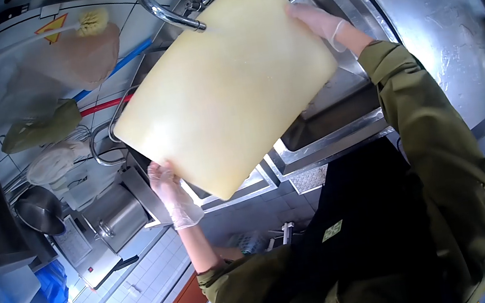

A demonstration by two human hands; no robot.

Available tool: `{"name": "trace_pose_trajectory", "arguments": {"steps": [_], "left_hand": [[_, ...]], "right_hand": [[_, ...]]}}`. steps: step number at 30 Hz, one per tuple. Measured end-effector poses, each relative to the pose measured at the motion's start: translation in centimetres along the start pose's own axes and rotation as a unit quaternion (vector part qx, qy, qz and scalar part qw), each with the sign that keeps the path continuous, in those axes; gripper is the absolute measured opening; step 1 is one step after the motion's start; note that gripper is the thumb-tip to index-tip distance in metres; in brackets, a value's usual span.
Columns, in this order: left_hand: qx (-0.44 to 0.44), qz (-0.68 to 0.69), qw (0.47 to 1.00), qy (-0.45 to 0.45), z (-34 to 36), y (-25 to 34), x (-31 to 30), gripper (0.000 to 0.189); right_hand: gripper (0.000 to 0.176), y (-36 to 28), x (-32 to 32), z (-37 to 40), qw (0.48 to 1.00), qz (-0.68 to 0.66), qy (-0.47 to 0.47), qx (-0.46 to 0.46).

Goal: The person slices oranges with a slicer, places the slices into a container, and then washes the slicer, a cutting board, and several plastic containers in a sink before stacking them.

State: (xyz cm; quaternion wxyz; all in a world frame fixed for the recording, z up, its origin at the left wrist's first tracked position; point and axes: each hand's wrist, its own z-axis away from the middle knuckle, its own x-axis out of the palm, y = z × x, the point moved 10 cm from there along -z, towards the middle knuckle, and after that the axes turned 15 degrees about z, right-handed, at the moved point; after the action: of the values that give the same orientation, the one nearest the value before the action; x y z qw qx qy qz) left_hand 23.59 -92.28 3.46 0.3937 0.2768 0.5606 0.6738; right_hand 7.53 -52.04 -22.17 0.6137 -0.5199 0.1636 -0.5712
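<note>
The large pale yellow rectangular plastic cutting board (224, 89) is held up at a tilt over the stainless steel sink (335, 104), its broad face towards the camera and wet with a sheen. The left hand (171, 192), in a thin clear glove, is closed on the board's lower edge near one corner, its fingers wrapped behind the board. The right hand (317, 20), gloved the same way, grips the opposite upper edge, with its thumb on the front face. Both olive-green sleeves run back from the board to a dark apron.

At the board's top corner, the curved steel faucet (167, 10) ends just against the board, and a thin run of water meets the surface there. The sink's basin shows behind and below the board's right side. Beyond it, on the far side from the board, lies the steel table (440, 12).

Left of the board, on the white tiled wall, hang a yellow-bristled brush (91, 21) and an olive cloth (44, 126). Below the board's lower left corner stands a steel pot (118, 215), with a dark round steel bowl (39, 208) further out.
</note>
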Motion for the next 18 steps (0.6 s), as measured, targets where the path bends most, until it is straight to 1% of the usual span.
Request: {"name": "trace_pose_trajectory", "arguments": {"steps": [3, 6, 9, 12, 15, 18], "left_hand": [[-0.014, 0.020, 1.000, 0.013, 1.3, -2.4, 0.8, 0.020], [-0.014, 0.030, 0.999, 0.022, 1.6, -3.3, 1.2, 0.021], [-0.014, 0.036, 0.999, 0.032, 1.5, -3.7, 0.9, 0.021], [-0.011, 0.056, 0.998, 0.027, 1.2, -4.6, 0.2, 0.022], [-0.020, 0.083, 0.996, 0.026, 1.1, -6.0, -0.2, 0.026], [-0.035, 0.096, 0.994, 0.037, 1.3, -7.1, -0.2, 0.024]], "right_hand": [[0.034, -3.2, -2.1, -0.4, 0.998, 0.023, 0.052, -0.037], [0.032, -3.5, -3.7, -1.5, 0.992, 0.052, 0.117, 0.002], [0.032, -3.8, -3.1, -2.0, 0.997, 0.019, 0.079, -0.018], [0.032, -4.7, -3.1, -1.6, 0.995, 0.048, 0.089, -0.021], [0.033, -6.2, -2.8, -1.4, 0.994, 0.047, 0.084, -0.051], [0.034, -7.0, -3.1, -1.0, 0.989, 0.101, 0.110, -0.017]]}}
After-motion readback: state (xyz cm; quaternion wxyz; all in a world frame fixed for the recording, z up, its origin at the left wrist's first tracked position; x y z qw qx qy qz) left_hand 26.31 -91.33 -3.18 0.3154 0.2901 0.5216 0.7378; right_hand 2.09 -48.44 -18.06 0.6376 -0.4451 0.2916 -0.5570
